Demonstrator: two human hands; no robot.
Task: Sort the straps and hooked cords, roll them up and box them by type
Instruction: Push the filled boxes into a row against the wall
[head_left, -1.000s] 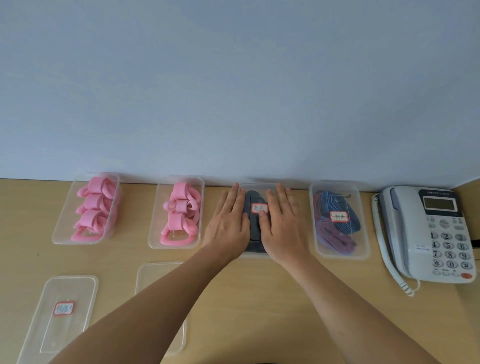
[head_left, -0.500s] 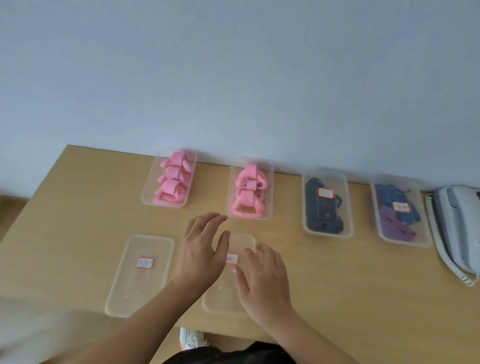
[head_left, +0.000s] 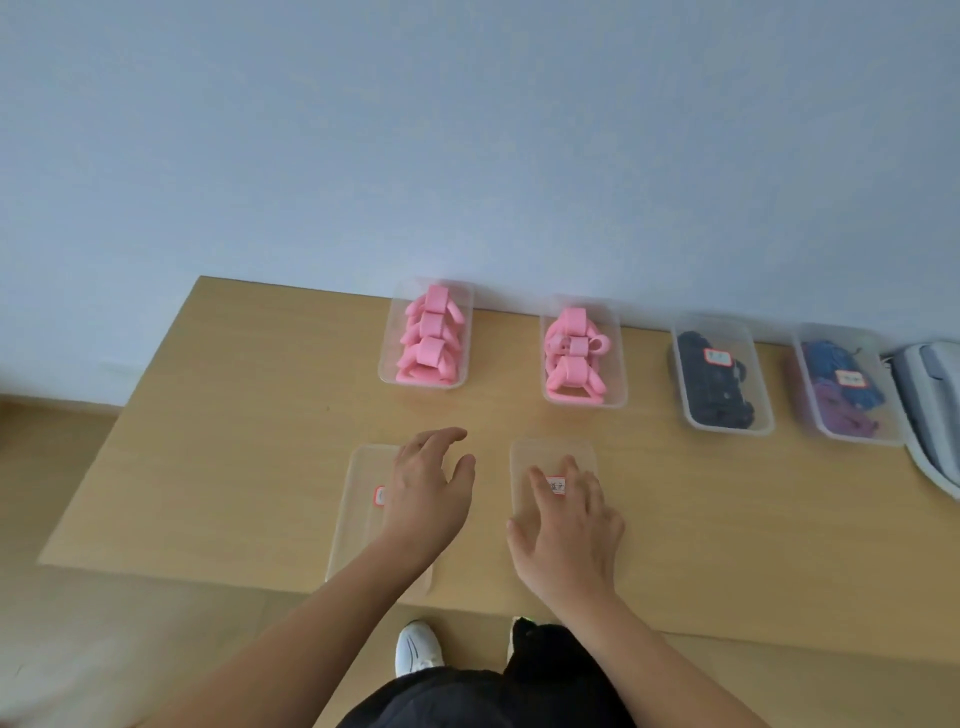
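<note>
Four clear boxes stand in a row along the wall. Two hold rolled pink straps (head_left: 429, 340) (head_left: 574, 358) and have no lids. A lidded box (head_left: 721, 375) holds black rolls, and another lidded box (head_left: 844, 387) holds blue and purple cords. Two clear lids lie flat near the front edge. My left hand (head_left: 428, 491) hovers with loose fingers over the right part of the left lid (head_left: 358, 512). My right hand (head_left: 569, 519) lies with spread fingers on the right lid (head_left: 551, 457), around its red-edged label.
A white desk phone (head_left: 932, 405) sits at the far right of the wooden table (head_left: 249, 415). The table's left edge drops to the floor. My legs and a white shoe (head_left: 417, 649) show below the front edge.
Both hands left the lidded black box and came back to the two loose lids at the front. The left hand shifted left onto the left lid; the view swung left and down.
</note>
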